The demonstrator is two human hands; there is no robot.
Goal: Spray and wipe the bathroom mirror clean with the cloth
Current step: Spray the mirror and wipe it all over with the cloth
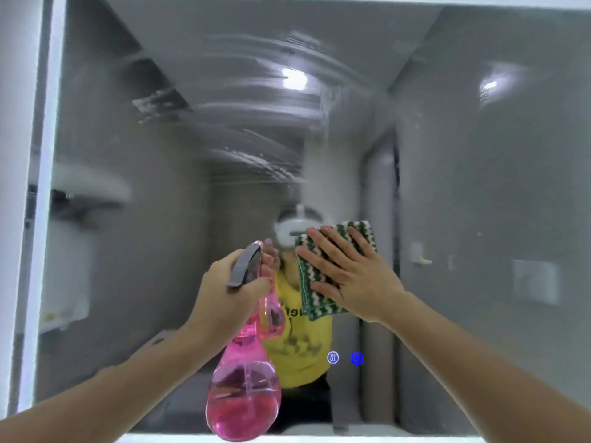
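Right hand (348, 276) flat, pressing cloth (332, 270) on mirror (160, 219) | left hand (220, 302) gripping pink spray bottle (244, 398) | label unreadable

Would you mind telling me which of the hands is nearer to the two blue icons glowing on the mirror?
The right hand. It presses the green cloth to the glass directly above the blue icons. The left hand grips the pink spray bottle up and to their left, farther away.
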